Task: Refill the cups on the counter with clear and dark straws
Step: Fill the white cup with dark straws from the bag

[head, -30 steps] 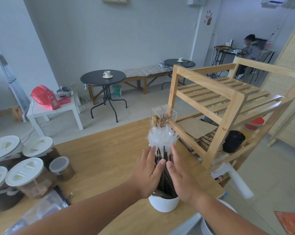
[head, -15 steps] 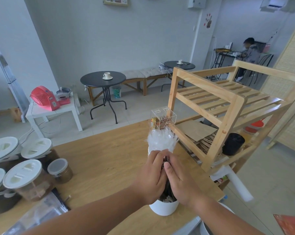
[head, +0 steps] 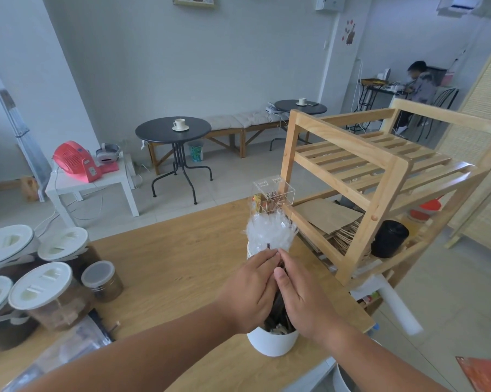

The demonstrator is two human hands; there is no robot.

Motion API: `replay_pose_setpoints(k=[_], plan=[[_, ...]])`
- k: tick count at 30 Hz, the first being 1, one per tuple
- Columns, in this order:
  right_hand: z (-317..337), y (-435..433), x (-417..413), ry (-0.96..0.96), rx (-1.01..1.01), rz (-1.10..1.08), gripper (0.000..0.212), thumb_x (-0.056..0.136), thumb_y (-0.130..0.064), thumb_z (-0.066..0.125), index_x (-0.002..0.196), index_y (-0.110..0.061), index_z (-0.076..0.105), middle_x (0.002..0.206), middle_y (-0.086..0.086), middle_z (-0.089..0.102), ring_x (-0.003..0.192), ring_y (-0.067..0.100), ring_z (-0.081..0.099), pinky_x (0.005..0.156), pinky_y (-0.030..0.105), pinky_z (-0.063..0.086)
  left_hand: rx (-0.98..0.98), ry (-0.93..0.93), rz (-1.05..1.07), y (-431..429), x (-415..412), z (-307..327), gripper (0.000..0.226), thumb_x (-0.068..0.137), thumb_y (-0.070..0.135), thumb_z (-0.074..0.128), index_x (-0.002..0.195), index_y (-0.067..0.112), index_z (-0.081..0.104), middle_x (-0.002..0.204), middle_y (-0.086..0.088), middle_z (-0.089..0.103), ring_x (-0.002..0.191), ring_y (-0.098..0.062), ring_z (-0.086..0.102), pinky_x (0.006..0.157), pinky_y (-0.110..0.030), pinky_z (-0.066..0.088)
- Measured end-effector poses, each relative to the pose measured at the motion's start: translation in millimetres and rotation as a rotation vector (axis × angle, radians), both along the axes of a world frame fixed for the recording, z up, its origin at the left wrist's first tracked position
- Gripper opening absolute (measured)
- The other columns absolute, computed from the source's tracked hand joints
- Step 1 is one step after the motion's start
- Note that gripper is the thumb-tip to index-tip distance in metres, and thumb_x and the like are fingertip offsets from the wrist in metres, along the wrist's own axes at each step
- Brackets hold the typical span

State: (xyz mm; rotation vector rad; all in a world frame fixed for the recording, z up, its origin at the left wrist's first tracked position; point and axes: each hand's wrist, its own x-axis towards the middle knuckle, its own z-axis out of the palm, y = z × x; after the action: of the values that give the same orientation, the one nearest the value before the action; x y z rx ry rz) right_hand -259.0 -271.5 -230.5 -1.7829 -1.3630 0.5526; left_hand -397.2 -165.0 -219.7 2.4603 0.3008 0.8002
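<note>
Dark straws (head: 278,306) stand nearly upright in a white cup (head: 272,343) at the near edge of the wooden counter (head: 168,264). Their long axis runs up between the person's palms.

Far to the left, lidded jars (head: 40,292) cluster well apart from the work and block nothing. The left hand (head: 247,290) wraps the bundle's left side and the right hand (head: 303,301) its right. Their fingertips meet near the top, so both hands are clamped together round the straws, neither one nearer.

Just behind those fingertips the clear straws (head: 269,234) fan out of a second cup (head: 249,250), mostly hidden. I'd judge them close enough to be knocked. A clear box (head: 272,193) stands beyond them.

On the right, the wooden rack (head: 380,176) stands just beside both cups. Its near post probably limits how far the right hand can swing out.
</note>
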Motion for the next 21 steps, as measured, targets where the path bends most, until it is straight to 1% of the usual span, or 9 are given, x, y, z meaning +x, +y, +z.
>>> replay_pose_setpoints(k=[4,6,8,10,12,14,17,19,21], plan=[[9.3,-2.7,1.6,-0.172,0.04,-0.026,0.061,0.101,-0.081,0.02,0.159,-0.062,0.015,0.143,-0.028,0.035,0.129,-0.028,0.034,0.093,0.012,0.043,-0.071,-0.11,0.154,10.5,-22.3,11.0,0.042,0.112,0.037,0.028,0.136,0.018,0.056,0.129,0.004,0.064,0.121,-0.007,0.058,0.104,-0.017,0.04],[23.6,-1.9,2.8,-0.333,0.1,-0.061,0.062,0.103,-0.079,0.018,0.161,-0.059,0.017,0.134,-0.021,0.031,0.115,-0.014,0.044,0.087,0.021,0.043,-0.119,-0.212,0.271,25.7,-40.1,22.4,0.046,0.111,0.038,0.027,0.131,0.016,0.062,0.125,0.004,0.067,0.12,-0.008,0.06,0.102,-0.021,0.044],[38.0,4.6,-4.3,-0.546,0.228,-0.146,0.068,0.106,-0.073,0.019,0.163,-0.039,0.032,0.136,0.0,0.034,0.116,0.016,0.046,0.092,0.041,0.045,-0.116,-0.257,0.384,48.6,-71.4,26.8,0.043,0.11,0.036,0.03,0.123,0.014,0.065,0.117,0.005,0.068,0.114,-0.01,0.062,0.097,-0.024,0.047],[53.6,12.3,-21.2,-0.738,0.383,-0.216,0.068,0.107,-0.066,0.025,0.155,-0.025,0.049,0.135,0.017,0.041,0.119,0.037,0.046,0.1,0.055,0.041,-0.127,-0.13,0.507,74.6,-107.3,24.8,0.035,0.109,0.035,0.034,0.117,0.02,0.064,0.108,0.008,0.068,0.104,-0.01,0.062,0.087,-0.026,0.049],[61.5,21.5,-57.6,-0.766,0.553,-0.137,0.063,0.106,-0.062,0.034,0.141,-0.018,0.064,0.129,0.018,0.048,0.117,0.038,0.047,0.101,0.053,0.035,-0.205,0.14,0.677,103.3,-149.1,9.6,0.023,0.106,0.034,0.04,0.111,0.028,0.062,0.099,0.011,0.065,0.091,-0.011,0.062,0.074,-0.029,0.048],[60.1,25.3,-99.7,-0.675,0.662,0.117,0.051,0.105,-0.052,0.046,0.12,-0.012,0.073,0.114,0.01,0.056,0.106,0.031,0.051,0.095,0.045,0.037,-0.345,0.426,0.79,122.3,-183.1,-8.5,0.018,0.103,0.03,0.045,0.109,0.028,0.062,0.096,0.005,0.067,0.086,-0.016,0.064,0.071,-0.034,0.053],[21.8,42.8,-163.3,-0.453,0.476,0.559,0.03,0.106,-0.033,0.055,0.099,-0.009,0.071,0.093,0.003,0.058,0.083,0.023,0.052,0.075,0.039,0.045,-0.353,0.793,0.907,134.1,-244.0,-38.0,0.021,0.097,0.024,0.048,0.111,0.02,0.063,0.111,-0.004,0.067,0.096,-0.022,0.062,0.085,-0.036,0.054],[-10.9,62.0,-187.8,-0.335,0.148,0.594,0.024,0.105,-0.03,0.055,0.102,-0.011,0.07,0.095,0.002,0.06,0.082,0.023,0.056,0.073,0.042,0.051,-0.345,0.933,0.951,132.1,-275.4,-51.6,0.03,0.091,0.016,0.048,0.119,0.017,0.059,0.116,-0.008,0.066,0.098,-0.026,0.063,0.085,-0.039,0.056],[-43.3,87.4,-201.7,-0.343,-0.119,0.517,0.021,0.105,-0.026,0.054,0.111,-0.015,0.071,0.107,0.001,0.063,0.094,0.026,0.062,0.082,0.044,0.054,-0.365,0.99,0.998,128.9,-300.5,-62.8,0.051,0.086,0.01,0.049,0.137,0.016,0.049,0.119,-0.013,0.063,0.103,-0.031,0.065,0.085,-0.044,0.059]])
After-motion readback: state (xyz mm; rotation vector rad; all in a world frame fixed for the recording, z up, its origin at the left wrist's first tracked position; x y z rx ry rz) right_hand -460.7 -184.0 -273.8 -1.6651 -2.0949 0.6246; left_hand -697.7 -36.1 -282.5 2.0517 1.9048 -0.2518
